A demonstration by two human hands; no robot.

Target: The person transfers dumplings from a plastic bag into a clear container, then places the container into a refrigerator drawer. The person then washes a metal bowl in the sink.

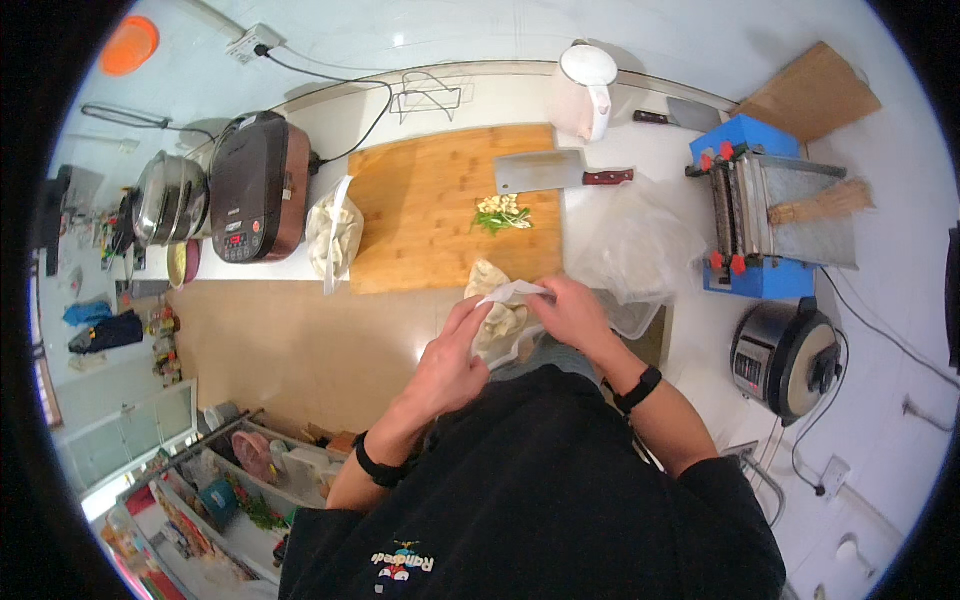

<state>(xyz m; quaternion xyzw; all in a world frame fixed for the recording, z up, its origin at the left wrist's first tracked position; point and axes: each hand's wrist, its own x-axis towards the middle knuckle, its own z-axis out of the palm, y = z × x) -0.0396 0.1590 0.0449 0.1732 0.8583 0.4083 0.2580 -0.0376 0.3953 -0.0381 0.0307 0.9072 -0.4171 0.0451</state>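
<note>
Both hands grip the white top strip of a clear plastic bag (517, 289) at the board's near edge. My left hand (448, 367) pinches its left end, and my right hand (571, 311) has fingers curled over the right end. Pale dumplings (501, 324) show through the bag below the strip, and more pale dough shows beyond it. Whether that dough is inside the bag I cannot tell. On the wooden cutting board (420, 217) lie chopped garlic and greens (502, 213). A cleaver (540, 171) with a red-brown handle rests across the board's right edge.
Left of the board stand another bag of dumplings (335, 232) and a rice cooker (259, 191). To the right are a crumpled plastic bag (637, 244), a white kettle (583, 94), a blue-sided pasta machine (757, 214), a pressure cooker (784, 364) and a second cleaver (690, 112).
</note>
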